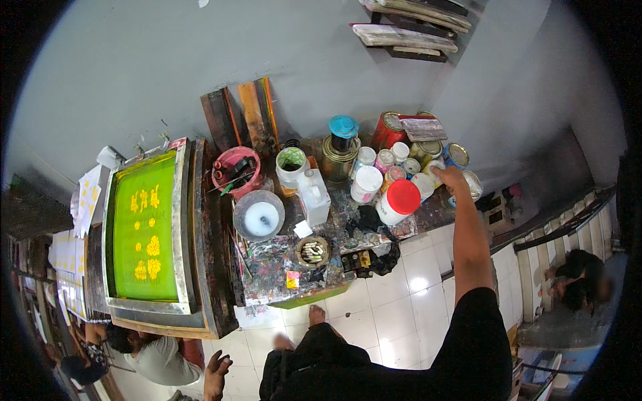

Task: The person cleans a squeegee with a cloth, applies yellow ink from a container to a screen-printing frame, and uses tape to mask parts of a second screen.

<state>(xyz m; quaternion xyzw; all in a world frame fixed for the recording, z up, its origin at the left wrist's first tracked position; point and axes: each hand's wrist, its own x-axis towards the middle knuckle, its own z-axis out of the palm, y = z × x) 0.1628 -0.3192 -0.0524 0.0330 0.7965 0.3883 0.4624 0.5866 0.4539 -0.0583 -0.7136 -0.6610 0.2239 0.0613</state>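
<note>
**Reach across a paint-spattered bench**

While the fisheye rim swallows the corners in black, much of this workshop stays hard to read: the stairs at three o'clock bend away, a figure there is blurred, and the shelf of boards at one o'clock is cut off by the frame's edge. Largest in view is the screen-printing frame (146, 230), its green mesh carrying yellow shapes, lying at nine o'clock beside the work table (267, 267), whose top is crusted with paint. Another person in a light shirt (160, 357) crouches at seven o'clock, partly under the frame.

From the lower edge at five o'clock the right arm in a black sleeve runs straight up to full stretch, and the right hand (451, 179) lands among the cans at two o'clock. Its fingers curl down over a small white tub (435, 171), touching it; whether they grip it cannot be told, since the hand hides most of the tub. Just at eight o'clock from that hand lies a white jar with a red lid (398, 201), tipped on its side. The left hand (215, 374) hangs low at six o'clock, fingers loosely spread, holding nothing. A bare foot (316, 314) shows on the white tiles below the table.
</note>
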